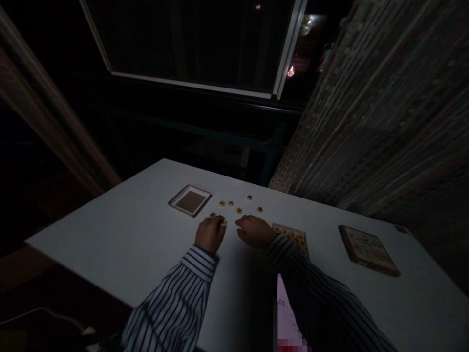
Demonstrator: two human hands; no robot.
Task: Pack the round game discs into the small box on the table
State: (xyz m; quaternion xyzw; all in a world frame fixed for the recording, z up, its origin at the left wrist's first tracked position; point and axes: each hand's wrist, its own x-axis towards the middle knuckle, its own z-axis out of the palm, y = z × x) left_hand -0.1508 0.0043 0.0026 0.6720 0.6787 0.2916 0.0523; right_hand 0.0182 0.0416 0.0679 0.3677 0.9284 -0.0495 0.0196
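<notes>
My left hand (209, 234) is closed, its fingertips around a Chinese chess piece (223, 222) at the table surface. Another round piece (213, 215) lies just beyond those fingers. My right hand (255, 231) hovers to the right, fingers bent with a small gap between thumb and forefinger and nothing visible in it. Beyond both hands several loose pieces lie scattered, among them one piece (239, 210) nearest the right fingertips. Partly behind my right forearm is a tray of chess pieces (289, 231) with red and dark characters, set in rows.
An open, shallow box part (190, 199) stands left of the loose pieces on the white table (120, 234). On the right lies a flat box with a printed top (369, 248). A lit screen (287, 313) shows below my right arm. Curtains hang on both sides.
</notes>
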